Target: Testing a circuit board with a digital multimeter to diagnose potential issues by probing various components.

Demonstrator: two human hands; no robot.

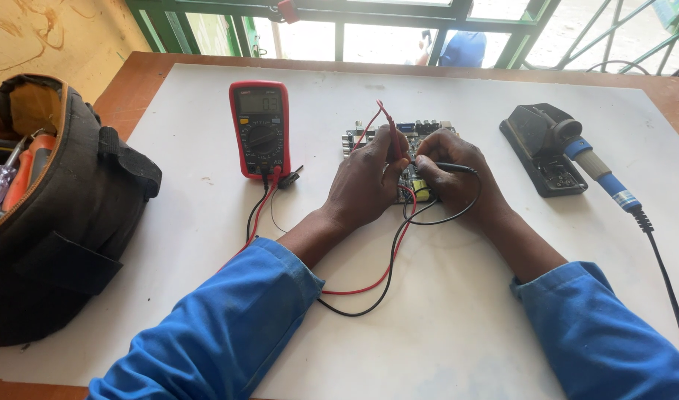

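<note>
A green circuit board [422, 127] lies on the white sheet [443, 318] at centre, mostly hidden under my hands. My left hand [365, 181] grips a red test probe [392, 133] that points down at the board. My right hand [451, 170] pinches a black test probe [458, 168], its tip on the board beside the red one. Red and black leads [388, 270] loop across the sheet back to a red multimeter [260, 130] lying to the left of the board with its display lit.
A black tool bag [58, 215] with screwdrivers stands open at the left edge. At right, a blue-handled soldering iron [599, 174] rests in a black stand [540, 144], its cord running toward me. Green window bars [339, 18] rise behind the wooden table.
</note>
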